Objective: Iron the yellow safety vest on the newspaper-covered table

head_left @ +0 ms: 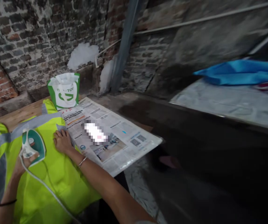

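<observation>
L hand (pixel 25 161) is wrapped round the handle of 1 iron (pixel 40 147), which sits on the yellow vest (pixel 61 180) at the L side of the view. Can't tell if its plate presses the cloth or rides just above it. Long axis runs roughly fore-aft: tip away from the person, leaning a bit L, heel toward them. R hand (pixel 62 141) grasps nothing that shows; it's palm down w/ fingers a little spread, on the vest's R edge next to the newspaper (pixel 134 133), though a slight pinch of cloth can't be ruled out.

So the iron lies L of the R hand, approx. level w/ it, w/ a bare patch of yellow btwn the 2. Grey strip (pixel 33 126) crosses the vest just past the tip. Cord (pixel 42 185) trails from the heel toward the person, angling R across the vest.
</observation>
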{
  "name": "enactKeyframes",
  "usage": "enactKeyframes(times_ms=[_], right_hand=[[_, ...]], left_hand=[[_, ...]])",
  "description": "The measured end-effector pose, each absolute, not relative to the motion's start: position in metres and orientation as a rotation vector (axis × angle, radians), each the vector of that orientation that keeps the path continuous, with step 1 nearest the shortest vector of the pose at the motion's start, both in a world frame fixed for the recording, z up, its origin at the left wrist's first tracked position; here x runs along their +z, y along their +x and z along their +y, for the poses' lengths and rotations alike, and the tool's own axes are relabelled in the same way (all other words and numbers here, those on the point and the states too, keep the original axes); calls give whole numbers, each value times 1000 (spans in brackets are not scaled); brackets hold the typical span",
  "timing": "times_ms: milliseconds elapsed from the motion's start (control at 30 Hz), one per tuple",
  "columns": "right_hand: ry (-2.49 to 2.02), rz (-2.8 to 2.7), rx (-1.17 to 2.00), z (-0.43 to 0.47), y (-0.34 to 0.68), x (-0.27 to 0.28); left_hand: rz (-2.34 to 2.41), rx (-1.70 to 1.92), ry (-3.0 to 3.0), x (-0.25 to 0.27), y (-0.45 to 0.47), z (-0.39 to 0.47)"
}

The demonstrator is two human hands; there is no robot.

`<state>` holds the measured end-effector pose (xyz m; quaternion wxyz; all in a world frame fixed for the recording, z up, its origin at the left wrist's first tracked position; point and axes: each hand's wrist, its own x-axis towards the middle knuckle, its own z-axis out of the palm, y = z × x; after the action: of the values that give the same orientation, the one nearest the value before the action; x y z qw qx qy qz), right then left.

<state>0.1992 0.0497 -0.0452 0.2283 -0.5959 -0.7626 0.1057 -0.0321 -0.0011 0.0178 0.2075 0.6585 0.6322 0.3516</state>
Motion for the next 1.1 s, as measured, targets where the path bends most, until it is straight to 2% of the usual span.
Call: enactKeyframes(times_ms=[167, 467, 700, 833, 1100], right_hand=[[-1646, -2085, 275, 53, 199, -44], [-1646, -2089, 333, 57, 199, -47], [-1685, -2130, 393, 54, 202, -36], [-1680, -2149, 412, 57, 204, -37], [-1645, -2102, 359, 57, 205, -45]], left_hand=[[1811, 961, 1769, 27, -16, 24], [1588, 848, 1888, 1, -19, -66], [1505, 966, 1798, 29, 28, 6], [1486, 999, 1801, 30, 39, 28], [1525, 914, 1863, 2, 1, -75]])
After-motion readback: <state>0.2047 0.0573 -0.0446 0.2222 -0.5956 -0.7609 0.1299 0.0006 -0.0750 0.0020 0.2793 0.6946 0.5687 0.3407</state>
